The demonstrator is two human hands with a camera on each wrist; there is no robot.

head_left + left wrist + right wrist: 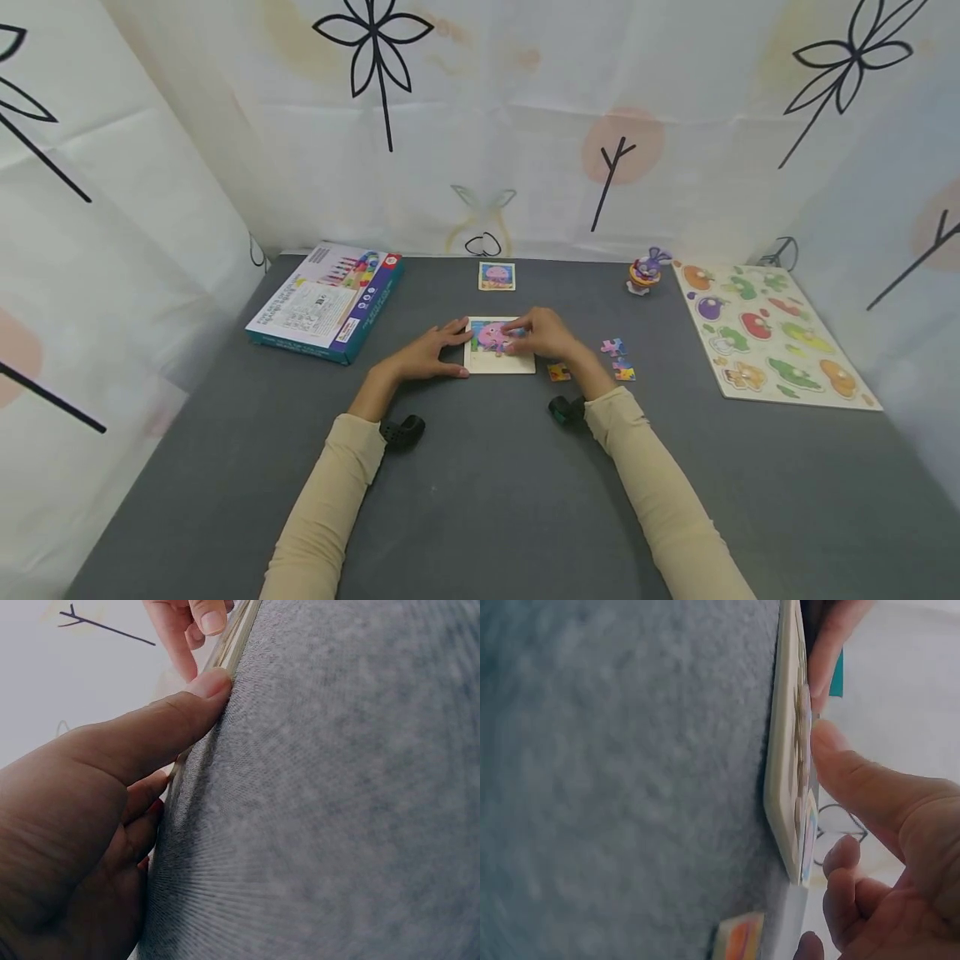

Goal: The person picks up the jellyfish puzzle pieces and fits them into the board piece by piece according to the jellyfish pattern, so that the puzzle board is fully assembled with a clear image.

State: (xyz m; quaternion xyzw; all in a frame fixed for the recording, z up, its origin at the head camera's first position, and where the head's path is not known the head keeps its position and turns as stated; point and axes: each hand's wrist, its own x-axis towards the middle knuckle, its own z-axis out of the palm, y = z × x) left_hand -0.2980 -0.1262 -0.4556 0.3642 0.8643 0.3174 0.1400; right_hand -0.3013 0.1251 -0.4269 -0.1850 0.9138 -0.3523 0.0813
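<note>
A small wooden puzzle board (495,365) lies flat on the table, partly filled with a pink cartoon picture (491,337). My left hand (425,354) touches its left side, fingers towards the back and thumb at the near corner. The left thumb (161,731) lies straight along the board's edge. Over the board's right part, my right hand (547,335) touches the picture with thumb and index finger apart. In the right wrist view the thumb (855,769) meets the picture's surface, with other fingers loosely curled. The fingers partly cover the picture.
Loose puzzle pieces (618,367) lie right of the board, another piece (558,372) nearer it. A small picture card (497,276) is behind. A box (322,300) stands left; a toy figure (647,271) and fruit-and-vegetable board (780,337) are right. White printed cloth (525,150) hangs behind.
</note>
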